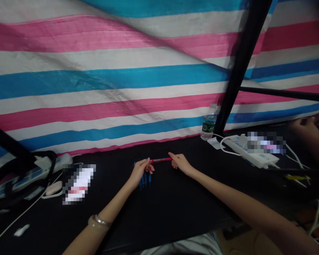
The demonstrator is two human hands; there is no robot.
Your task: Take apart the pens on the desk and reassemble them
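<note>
A red pen with a clear middle is stretched level between my two hands, just above the black tabletop. My left hand pinches its left end. At the other end, the fingertips of my right hand are closed on the red tip. Several blue pens lie side by side on the table, just under and beside my left hand, which partly covers them.
A water bottle stands by a black post. White power strips lie right and far left with cables. A blurred-out bright screen is at left. Another person's hand is at far right, near a yellow object.
</note>
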